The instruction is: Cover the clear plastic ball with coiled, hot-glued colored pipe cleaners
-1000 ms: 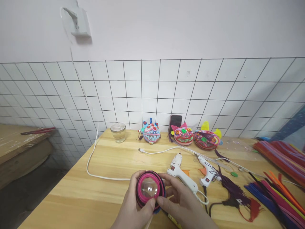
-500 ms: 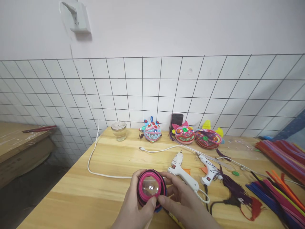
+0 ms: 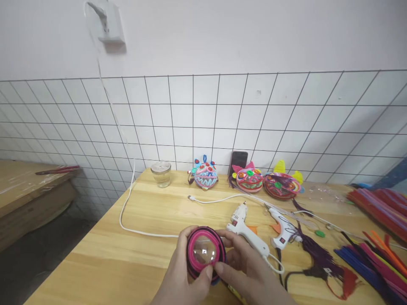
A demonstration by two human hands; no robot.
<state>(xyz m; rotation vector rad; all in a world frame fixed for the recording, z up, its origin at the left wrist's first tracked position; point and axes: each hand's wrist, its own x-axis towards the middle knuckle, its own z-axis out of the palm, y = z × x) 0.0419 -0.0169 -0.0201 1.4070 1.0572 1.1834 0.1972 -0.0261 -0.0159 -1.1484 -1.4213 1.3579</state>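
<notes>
A clear round dome wrapped in pink and black pipe cleaners (image 3: pixel 205 250) is between my hands, low in the middle of the view. My left hand (image 3: pixel 186 271) wraps its left side, the thumb pressed on the lower rim. My right hand (image 3: pixel 243 267) grips the right side, with its thumb at the lower right rim and fingers curled behind. Some blue shows under the lower edge. Just beyond my right hand lies a white glue gun (image 3: pixel 248 233), and a second glue gun (image 3: pixel 282 228) is right of it.
Along the wall stand a glass jar (image 3: pixel 161 173), several decorated ball creatures (image 3: pixel 206 174) and a phone (image 3: pixel 238 161). A white cable (image 3: pixel 149 234) crosses the table. Purple tassels (image 3: pixel 314 252) and loose pipe cleaners (image 3: pixel 365 262) lie at right. Another table (image 3: pixel 28 182) stands at left.
The view has shifted slightly, so everything on the table sits a little further right. My grip on the wrapped dome looks the same.
</notes>
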